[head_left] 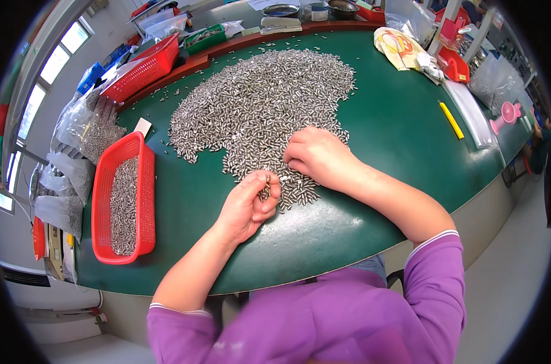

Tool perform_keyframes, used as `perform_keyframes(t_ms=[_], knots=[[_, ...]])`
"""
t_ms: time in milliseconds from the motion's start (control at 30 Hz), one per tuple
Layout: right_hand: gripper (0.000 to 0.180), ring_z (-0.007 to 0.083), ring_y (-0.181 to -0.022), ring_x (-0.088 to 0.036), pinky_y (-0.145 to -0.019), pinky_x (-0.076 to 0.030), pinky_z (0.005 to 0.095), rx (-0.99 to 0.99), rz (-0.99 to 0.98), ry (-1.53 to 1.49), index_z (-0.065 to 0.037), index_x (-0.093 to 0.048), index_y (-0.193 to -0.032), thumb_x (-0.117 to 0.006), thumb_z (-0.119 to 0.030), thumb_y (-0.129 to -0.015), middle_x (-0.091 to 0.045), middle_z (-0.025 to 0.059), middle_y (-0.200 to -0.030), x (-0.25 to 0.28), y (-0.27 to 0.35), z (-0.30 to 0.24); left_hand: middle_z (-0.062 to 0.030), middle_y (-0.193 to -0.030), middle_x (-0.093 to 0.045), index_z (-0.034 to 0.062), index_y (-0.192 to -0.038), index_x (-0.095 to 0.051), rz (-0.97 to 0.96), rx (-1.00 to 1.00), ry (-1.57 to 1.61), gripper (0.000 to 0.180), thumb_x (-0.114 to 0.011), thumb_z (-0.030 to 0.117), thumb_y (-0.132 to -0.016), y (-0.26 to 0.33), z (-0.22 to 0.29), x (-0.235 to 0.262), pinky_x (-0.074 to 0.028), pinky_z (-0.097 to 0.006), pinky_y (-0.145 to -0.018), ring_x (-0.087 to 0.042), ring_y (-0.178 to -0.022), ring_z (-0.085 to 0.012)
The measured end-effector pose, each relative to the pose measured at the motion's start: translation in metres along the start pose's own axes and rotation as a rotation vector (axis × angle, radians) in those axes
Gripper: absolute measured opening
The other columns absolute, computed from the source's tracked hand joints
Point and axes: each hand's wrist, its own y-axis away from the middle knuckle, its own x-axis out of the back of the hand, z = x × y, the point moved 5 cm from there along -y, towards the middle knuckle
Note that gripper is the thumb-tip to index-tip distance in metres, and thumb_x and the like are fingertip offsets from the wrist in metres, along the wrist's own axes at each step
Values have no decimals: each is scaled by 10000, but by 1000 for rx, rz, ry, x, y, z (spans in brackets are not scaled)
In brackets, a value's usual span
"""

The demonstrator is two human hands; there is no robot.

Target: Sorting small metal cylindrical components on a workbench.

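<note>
A broad heap of small silvery metal pins [257,103], short and cylindrical, is spread over the green table [403,127]. At the near edge of the heap, my left hand [246,205] is curled closed, with a few of the metal pins showing between thumb and fingers. Just to the right and slightly farther away, my right hand [321,156] rests on the heap, palm down. Its fingers are bent together against the pins, and their tips are partly hidden, so what they pinch cannot be made out.
A red plastic basket [146,200] partly filled with similar pins stands at the left. Beyond it are clear bags [69,182] of parts and another red basket [151,70]. A yellow cutter-like tool [451,120] and a pink small fan-like object [506,116] lie right. A red rim [324,26] borders the far edge.
</note>
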Motion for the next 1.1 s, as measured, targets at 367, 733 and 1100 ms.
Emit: perform_keyframes(t_ms=[367, 733, 1100], knots=[[112, 286, -902, -561, -797, -456, 410, -58, 75, -143, -73, -610, -829, -636, -175, -790, -596, 75, -854, 13, -7, -11, -84, -888, -538, 33, -1056, -494, 31, -19, -85, 193, -417, 189, -973, 2, 0, -5, -301, -193, -434, -422, -582, -103], [245, 267, -949, -582, -852, -461, 377, 35, -26, -483, -78, -651, -1025, -677, -143, -791, -633, 75, -949, 7, -6, -21, -62, -884, -550, 51, -1038, -483, -49, -2, -75, 145, -480, 176, -966, -1, -2, -4, -310, -181, -443, -441, -590, -84], [143, 270, -936, -558, -808, -461, 406, -44, -28, 30, -77, -644, -868, -655, -175, -764, -594, 71, -925, 0, -1, 1, -100, -876, -531, 47, -988, -481, 62, 3, -105, 204, -390, 230, -992, 1, -1, -1, -291, -193, -409, -401, -537, -108]])
